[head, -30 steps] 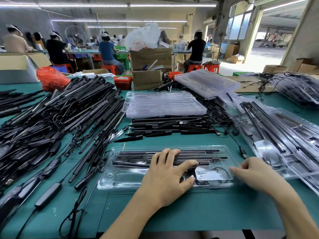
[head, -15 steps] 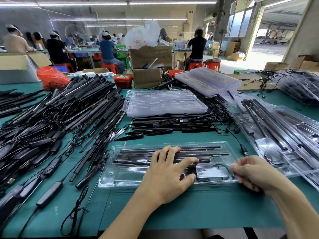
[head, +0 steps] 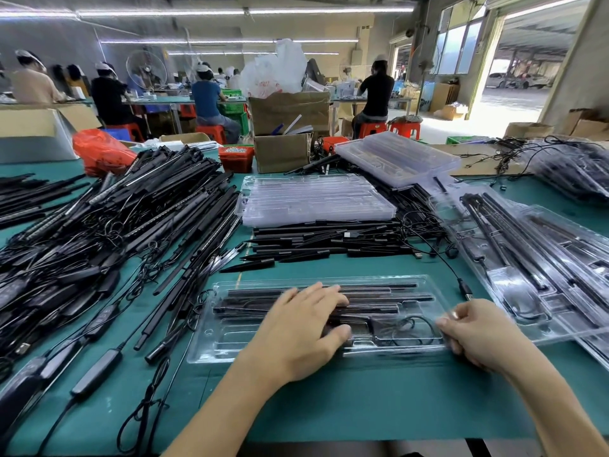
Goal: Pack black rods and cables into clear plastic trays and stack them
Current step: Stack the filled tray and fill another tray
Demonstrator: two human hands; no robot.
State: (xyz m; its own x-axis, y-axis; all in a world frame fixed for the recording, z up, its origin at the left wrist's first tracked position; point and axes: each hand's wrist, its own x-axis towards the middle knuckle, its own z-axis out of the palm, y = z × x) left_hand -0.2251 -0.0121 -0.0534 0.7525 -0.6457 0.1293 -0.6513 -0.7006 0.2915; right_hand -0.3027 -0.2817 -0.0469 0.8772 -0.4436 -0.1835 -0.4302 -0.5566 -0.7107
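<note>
My left hand [head: 298, 331] pressed flat on the black rods [head: 329, 296] in the clear plastic tray [head: 211, 344] on the green tabletop [head: 362, 400]. My right hand [head: 478, 331], fingers now pinching the tray's right edge, had closed in; stacking seemed next.

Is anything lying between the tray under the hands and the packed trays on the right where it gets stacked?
Almost nothing. The filled tray is pressed by the left hand and pinched at its right end by the right hand. The packed trays lie just right; only a loose cable plug sits near the gap.
</note>
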